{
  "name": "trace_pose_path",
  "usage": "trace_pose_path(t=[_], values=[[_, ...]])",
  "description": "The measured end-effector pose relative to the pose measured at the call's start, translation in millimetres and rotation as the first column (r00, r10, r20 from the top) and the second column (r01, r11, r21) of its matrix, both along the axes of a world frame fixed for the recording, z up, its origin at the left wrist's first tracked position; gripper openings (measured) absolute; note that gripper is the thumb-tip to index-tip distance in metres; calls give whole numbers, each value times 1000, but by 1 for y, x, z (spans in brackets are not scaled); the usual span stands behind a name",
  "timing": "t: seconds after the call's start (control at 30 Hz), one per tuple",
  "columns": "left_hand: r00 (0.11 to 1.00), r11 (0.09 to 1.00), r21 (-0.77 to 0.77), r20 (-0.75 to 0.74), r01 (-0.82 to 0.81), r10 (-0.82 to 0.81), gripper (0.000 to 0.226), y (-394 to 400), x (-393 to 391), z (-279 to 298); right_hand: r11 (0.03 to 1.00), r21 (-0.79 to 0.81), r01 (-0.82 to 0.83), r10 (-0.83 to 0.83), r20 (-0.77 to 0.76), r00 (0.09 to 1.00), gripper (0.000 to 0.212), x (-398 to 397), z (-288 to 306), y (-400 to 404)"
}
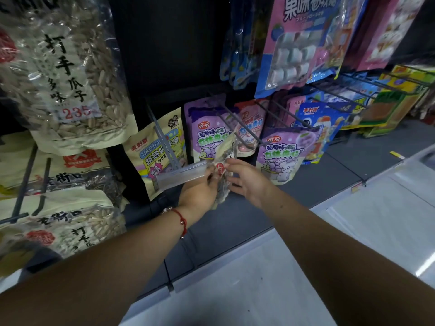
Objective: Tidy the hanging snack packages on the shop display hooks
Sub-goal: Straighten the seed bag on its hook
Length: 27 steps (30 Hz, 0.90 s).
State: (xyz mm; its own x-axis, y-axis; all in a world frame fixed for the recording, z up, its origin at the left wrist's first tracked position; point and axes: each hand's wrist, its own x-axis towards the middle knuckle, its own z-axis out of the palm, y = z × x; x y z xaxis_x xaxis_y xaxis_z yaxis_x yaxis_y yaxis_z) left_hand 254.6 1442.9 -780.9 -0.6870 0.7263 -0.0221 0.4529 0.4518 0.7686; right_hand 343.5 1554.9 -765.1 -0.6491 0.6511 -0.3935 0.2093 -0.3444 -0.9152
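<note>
A small clear snack packet (225, 165) with a red round label and dark contents stands edge-on between my hands, in front of the low display hooks. My left hand (200, 191), with a red string bracelet at the wrist, grips its lower part from the left. My right hand (247, 180) pinches its right edge with thumb and fingers. Just left of the packet a long hook (162, 140) ends in a clear price-tag strip (181, 174). Purple grape-sweet pouches (209, 135) hang behind the packet, and another purple pouch (281, 156) hangs to the right.
Big bags of sunflower seeds (68, 74) hang at the left, more below them. A cream pouch (160, 149) hangs on the long hook. Pink and blue marshmallow bags (299, 43) hang above right; wire hooks (353, 90) stick out toward me. Pale floor (353, 231) lies below.
</note>
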Motion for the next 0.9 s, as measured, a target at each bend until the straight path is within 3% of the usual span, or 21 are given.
trace_pose_path(t=[0.2, 0.37, 0.4, 0.53, 0.6, 0.7, 0.83, 0.9], values=[[992, 998, -6, 110, -56, 56, 39, -8, 0, 11, 954, 244, 173, -195, 66, 979, 26, 33, 2, 14], [987, 999, -7, 153, 53, -51, 36, -15, 5, 15, 980, 180, 84, -98, 66, 993, 73, 61, 0, 29], [985, 998, 19, 158, 63, -65, 34, -18, 7, 15, 985, 159, 63, -77, 83, 994, 71, 65, 1, 30], [975, 982, 103, 142, 158, -171, 26, -31, 17, 18, 988, 151, -5, -12, 110, 994, 24, 81, 2, 30], [968, 975, 114, 147, 190, -205, 24, -38, 22, 20, 993, 113, -16, 8, 71, 997, 14, 89, 7, 26], [952, 966, 137, 190, 218, -241, 24, -46, 35, 30, 999, 44, -16, 14, 33, 999, 12, 99, 16, 21], [929, 964, 157, 272, 215, -251, 23, -56, 47, 41, 998, -2, -55, 55, 25, 998, 33, 115, 29, 11], [923, 962, 166, 285, 219, -259, 23, -60, 49, 42, 998, -27, -64, 64, 10, 998, 20, 123, 36, 3]])
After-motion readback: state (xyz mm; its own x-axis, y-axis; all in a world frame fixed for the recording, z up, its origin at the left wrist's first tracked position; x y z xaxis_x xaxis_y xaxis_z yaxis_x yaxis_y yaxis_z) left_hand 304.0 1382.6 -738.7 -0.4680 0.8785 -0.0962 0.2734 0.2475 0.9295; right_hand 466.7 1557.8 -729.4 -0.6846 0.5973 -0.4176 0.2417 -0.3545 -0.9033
